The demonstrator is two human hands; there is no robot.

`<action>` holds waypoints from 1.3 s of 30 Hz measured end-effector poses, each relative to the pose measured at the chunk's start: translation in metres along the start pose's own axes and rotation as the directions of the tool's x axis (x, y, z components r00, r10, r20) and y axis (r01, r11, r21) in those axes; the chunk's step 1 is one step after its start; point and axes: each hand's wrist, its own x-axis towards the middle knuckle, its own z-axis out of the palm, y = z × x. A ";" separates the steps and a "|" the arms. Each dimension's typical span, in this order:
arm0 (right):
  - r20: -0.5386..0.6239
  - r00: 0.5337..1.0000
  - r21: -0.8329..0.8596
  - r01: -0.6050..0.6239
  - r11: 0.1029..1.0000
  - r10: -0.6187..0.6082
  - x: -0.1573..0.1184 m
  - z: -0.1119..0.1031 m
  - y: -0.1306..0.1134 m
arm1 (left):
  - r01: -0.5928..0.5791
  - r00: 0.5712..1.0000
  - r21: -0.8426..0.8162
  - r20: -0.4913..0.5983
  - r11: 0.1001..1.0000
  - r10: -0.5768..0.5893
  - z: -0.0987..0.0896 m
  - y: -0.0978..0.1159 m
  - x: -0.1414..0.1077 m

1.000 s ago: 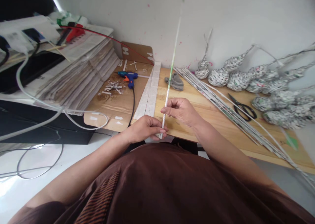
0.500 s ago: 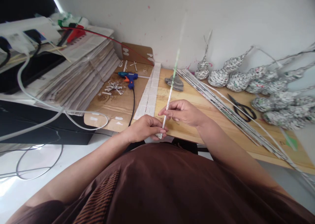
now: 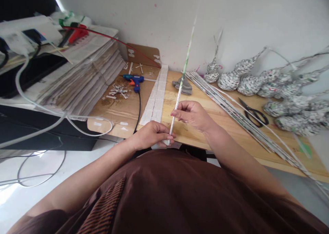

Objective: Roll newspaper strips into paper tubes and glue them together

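Observation:
A long thin rolled paper tube, white with green patches, rises steeply from my hands toward the wall, its far end blurred. My left hand pinches its lower end close to my body, over the table's front edge. A small white bit of paper sticks out beneath those fingers. Higher up, my right hand has its thumb and fingertips closed on the tube's side. Just behind the hands, flat printed paper strips lie across the table.
A blue glue gun rests on cardboard beside cut paper scraps. Stacked newspapers stand left. To the right lie a bundle of paper tubes, black scissors, a grey cloth and several woven gourd-like shapes.
My right hand has slid a little up along the tube, away from my left hand. The tube's green patches have shifted slightly as it turned. My left hand stays in place.

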 end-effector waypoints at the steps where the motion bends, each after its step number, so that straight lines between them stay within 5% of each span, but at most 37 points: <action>1: 0.040 0.999 -0.007 -0.013 1.000 0.013 0.000 0.000 -0.001 | -0.002 1.000 0.001 0.000 1.000 0.002 0.000 0.000 0.000; 4: 0.147 0.987 -0.055 -0.048 0.997 0.056 -0.001 0.000 -0.001 | 0.001 1.000 -0.001 0.010 1.000 -0.001 0.000 -0.002 0.000; 9: -0.020 1.000 -0.053 0.012 0.999 -0.013 -0.001 0.003 0.000 | 0.002 1.000 -0.014 0.007 1.000 -0.002 0.001 -0.003 0.001; 14: 0.143 0.989 -0.075 -0.023 0.997 0.034 -0.002 0.002 0.001 | 0.005 1.000 -0.006 0.009 1.000 -0.005 0.001 -0.005 0.001; 18: -0.022 0.999 -0.062 0.029 0.998 -0.030 -0.001 0.002 0.005 | 0.000 1.000 -0.023 0.022 1.000 0.000 0.001 -0.006 0.000; 23: 0.151 0.988 -0.049 -0.013 0.999 0.020 -0.002 0.001 0.005 | -0.007 1.000 -0.023 0.026 1.000 0.008 0.001 -0.006 0.000; 28: -0.028 0.999 -0.064 0.026 0.998 -0.028 -0.003 0.000 0.007 | -0.008 0.999 -0.022 0.033 1.000 0.009 0.000 -0.006 0.000; 33: 0.154 0.988 -0.047 -0.024 0.999 0.030 -0.003 0.000 0.005 | -0.015 0.999 -0.024 0.039 1.000 0.016 0.001 -0.006 0.000; 37: -0.021 1.000 -0.082 0.006 0.997 -0.008 -0.003 0.000 0.005 | -0.019 0.999 -0.020 0.037 1.000 0.020 0.001 -0.006 -0.001; 39: 0.020 1.000 -0.079 0.001 0.997 0.001 -0.003 -0.001 0.004 | -0.023 0.999 -0.017 0.034 1.000 0.023 0.001 -0.005 -0.002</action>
